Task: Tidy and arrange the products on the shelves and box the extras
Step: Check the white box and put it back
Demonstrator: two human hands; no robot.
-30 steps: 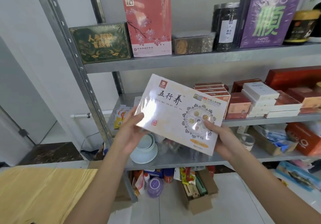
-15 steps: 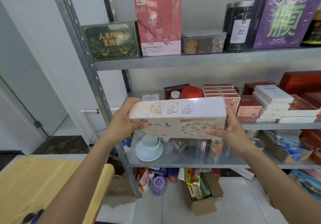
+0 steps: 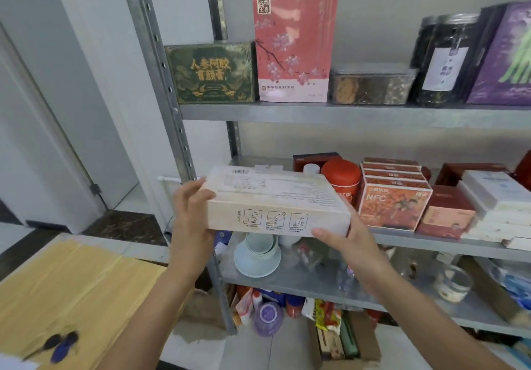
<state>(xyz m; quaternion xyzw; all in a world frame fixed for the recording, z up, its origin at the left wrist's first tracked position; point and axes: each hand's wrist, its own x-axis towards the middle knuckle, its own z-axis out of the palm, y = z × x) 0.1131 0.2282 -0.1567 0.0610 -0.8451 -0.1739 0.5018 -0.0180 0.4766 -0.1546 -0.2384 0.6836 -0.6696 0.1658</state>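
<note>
The grey metal shelf rack [image 3: 316, 114] bears on its top shelf a dark green gold-lettered box [image 3: 211, 73], a tall pink blossom-printed box [image 3: 293, 45], a clear plastic tub [image 3: 370, 85] and a dark jar [image 3: 442, 62]. On the middle shelf a red round tin [image 3: 341, 177] stands beside orange cardboard boxes [image 3: 393, 204]. Below sit stacked pale green bowls [image 3: 258, 250].

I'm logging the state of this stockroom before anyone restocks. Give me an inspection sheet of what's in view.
Surface: grey metal shelving, three tiers stocked.
Job's things: cream box held flat at the middle tier's left end, beside the red jar; green box and pink box upright on the top tier.
Clutter: stacked cups on a saucer on the lower tier; open carton of packets on the floor.
Hands: left hand grips the cream box's left end; right hand holds its right front corner.
Cables: nothing seen.
Surroundings: yellow cardboard lower left; white wall at left.
</note>
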